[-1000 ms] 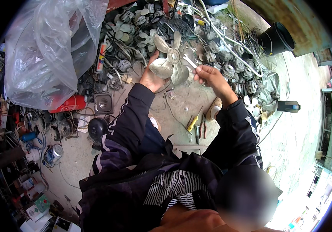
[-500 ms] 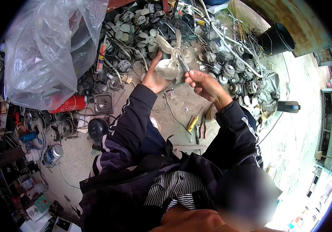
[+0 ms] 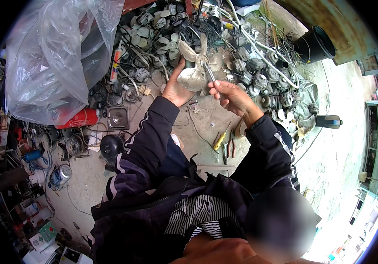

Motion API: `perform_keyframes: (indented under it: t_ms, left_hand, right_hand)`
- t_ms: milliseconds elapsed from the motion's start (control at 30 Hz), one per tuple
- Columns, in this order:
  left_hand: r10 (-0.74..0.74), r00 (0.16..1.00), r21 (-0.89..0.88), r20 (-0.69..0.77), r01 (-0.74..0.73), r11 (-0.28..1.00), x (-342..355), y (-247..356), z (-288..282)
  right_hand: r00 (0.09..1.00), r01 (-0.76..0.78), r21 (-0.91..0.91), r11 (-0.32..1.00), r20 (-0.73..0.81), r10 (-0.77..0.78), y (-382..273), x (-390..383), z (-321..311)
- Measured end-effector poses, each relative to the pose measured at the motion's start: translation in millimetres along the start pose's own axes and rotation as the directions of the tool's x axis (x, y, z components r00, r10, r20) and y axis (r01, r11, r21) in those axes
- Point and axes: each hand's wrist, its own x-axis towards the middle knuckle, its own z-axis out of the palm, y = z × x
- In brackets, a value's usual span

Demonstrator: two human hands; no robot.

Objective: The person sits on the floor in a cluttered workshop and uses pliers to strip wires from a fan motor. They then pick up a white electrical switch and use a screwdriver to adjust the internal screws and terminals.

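Note:
A grey metal fan blade [image 3: 192,79] with several broad wings is held up over the floor. My left hand [image 3: 178,88] grips it from the left, thumb along its side and the other fingers partly hidden behind it. My right hand [image 3: 234,97] is closed around the handle of a slim silver wrench [image 3: 210,75], whose head meets the hub at the middle of the blade. Yellow-handled pliers [image 3: 219,141] and red-handled pliers [image 3: 233,148] lie on the floor below my right hand.
Small motors [image 3: 260,80] and cables are heaped beyond my hands. At the left are a clear plastic bag [image 3: 52,66], a red cylinder [image 3: 83,118] and a square metal pan [image 3: 118,118]. A black bucket [image 3: 315,44] is at the far right.
The wrench has tilted a little more upright at the hub, and my right hand has shifted slightly left. The fan blade has moved only slightly; my left hand keeps its grip.

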Motion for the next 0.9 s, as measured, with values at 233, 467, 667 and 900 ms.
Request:
perform_keyframes:
  t_ms: [233, 467, 667, 900]
  left_hand:
    - [0.009, 0.998, -0.012, 0.068, -0.008, 1.000, 0, -2, -2]
    - [0.039, 0.998, 0.001, 0.048, -0.039, 0.999, -2, -3, 0]
    - [0.015, 0.998, 0.010, 0.053, -0.016, 1.000, -2, 0, -15]
    - [-0.015, 0.999, 0.048, -0.032, 0.017, 0.999, -3, -3, -4]
  right_hand:
    - [0.996, -0.025, -0.091, 0.996, -0.088, 0.017, -2, -3, 13]
    - [0.997, 0.020, -0.310, 0.950, -0.063, -0.042, -7, -3, -2]
    - [0.946, 0.162, -0.756, 0.634, -0.063, -0.318, -23, -7, -18]
    - [0.774, 0.151, -0.982, 0.117, 0.044, -0.632, -31, -20, -4]
